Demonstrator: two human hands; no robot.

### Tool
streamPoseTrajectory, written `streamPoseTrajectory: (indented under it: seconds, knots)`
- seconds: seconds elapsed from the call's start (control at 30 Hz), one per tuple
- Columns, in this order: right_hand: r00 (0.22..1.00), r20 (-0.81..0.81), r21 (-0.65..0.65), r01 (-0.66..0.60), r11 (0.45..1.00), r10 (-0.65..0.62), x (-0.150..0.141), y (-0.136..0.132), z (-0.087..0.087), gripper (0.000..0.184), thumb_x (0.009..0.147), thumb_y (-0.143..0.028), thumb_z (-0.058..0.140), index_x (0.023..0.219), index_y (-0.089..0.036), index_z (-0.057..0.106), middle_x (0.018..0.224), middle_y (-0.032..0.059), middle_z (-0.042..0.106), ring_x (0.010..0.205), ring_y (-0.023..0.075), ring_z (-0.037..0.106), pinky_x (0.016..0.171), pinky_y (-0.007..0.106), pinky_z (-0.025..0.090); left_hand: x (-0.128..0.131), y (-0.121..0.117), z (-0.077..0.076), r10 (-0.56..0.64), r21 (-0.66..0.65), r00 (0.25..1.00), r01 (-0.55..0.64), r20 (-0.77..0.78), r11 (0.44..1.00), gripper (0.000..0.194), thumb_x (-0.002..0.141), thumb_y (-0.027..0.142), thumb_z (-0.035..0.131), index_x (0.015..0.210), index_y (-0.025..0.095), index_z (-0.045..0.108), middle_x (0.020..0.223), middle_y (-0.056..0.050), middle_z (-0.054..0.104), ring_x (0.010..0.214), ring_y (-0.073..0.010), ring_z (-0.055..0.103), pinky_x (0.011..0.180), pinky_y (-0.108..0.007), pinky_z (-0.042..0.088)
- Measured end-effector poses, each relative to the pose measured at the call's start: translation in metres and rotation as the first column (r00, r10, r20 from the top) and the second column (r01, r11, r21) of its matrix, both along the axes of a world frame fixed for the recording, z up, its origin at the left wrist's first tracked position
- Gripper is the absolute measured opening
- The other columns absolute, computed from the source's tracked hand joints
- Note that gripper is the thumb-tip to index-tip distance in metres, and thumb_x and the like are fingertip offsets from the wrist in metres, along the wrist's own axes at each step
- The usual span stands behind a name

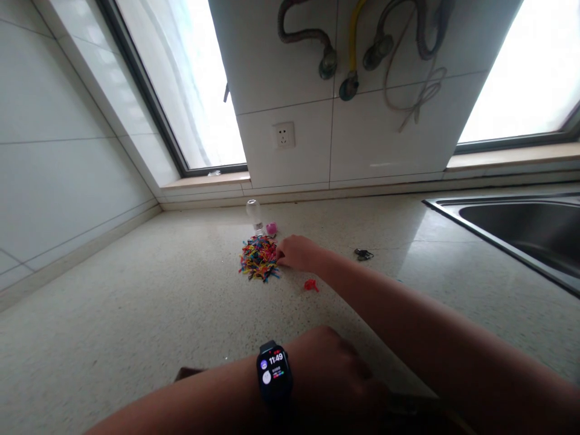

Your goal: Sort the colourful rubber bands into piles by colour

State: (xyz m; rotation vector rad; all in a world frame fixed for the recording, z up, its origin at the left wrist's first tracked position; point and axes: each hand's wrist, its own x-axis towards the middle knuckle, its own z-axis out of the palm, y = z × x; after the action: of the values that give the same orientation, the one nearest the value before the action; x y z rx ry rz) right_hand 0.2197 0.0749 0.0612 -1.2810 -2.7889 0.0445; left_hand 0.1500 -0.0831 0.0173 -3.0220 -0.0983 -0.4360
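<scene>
At the right edge of a heap of small multicoloured elastic bands (258, 258), my right hand (296, 252) has its fingers pinched together. What lies between the fingertips is too small and hidden to make out. Closer to me, a few red bands (311, 284) form a small group below the right wrist. A dark group of bands (363, 254) lies beyond my right forearm. My left hand (333, 362), wearing a black watch (274, 370) on its wrist, is curled low at the front. Its fingertips are lost in shadow, so anything held there is hidden.
Behind the heap are a clear bottle (254, 212) and a pink cap-like piece (271, 228). A steel sink (521, 226) is set into the speckled countertop (149, 302) at the right. The tiled wall behind carries a socket (284, 135) and hoses.
</scene>
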Motion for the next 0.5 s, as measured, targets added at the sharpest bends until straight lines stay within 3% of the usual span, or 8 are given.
streamPoseTrajectory:
  seconds: [0.2,0.5]
  knots:
    - [1.0,-0.005,0.014,0.002,1.0,-0.002,0.001,-0.001,-0.001,0.029,0.089,-0.03,0.053,0.099,-0.012,0.073,0.099,0.0174,0.074,0.09,0.0259,0.068,0.077,0.029,0.045,0.0,0.0,0.003,0.012,-0.011,0.999,-0.012,-0.034,1.0,0.027,0.093,0.04,0.053,0.075,0.02,0.057,0.066,0.002,0.066,0.055,-0.0123,0.058,0.043,-0.03,0.029]
    - [0.993,-0.117,-0.011,0.016,1.0,-0.017,0.012,-0.003,-0.004,0.024,0.087,-0.035,0.057,0.097,-0.02,0.072,0.091,0.0065,0.074,0.077,0.0172,0.064,0.062,0.024,0.035,0.0,0.0,0.006,0.01,-0.021,0.998,-0.011,-0.055,1.0,0.025,0.09,0.041,0.057,0.076,0.021,0.059,0.065,0.003,0.066,0.054,-0.0127,0.06,0.041,-0.03,0.028]
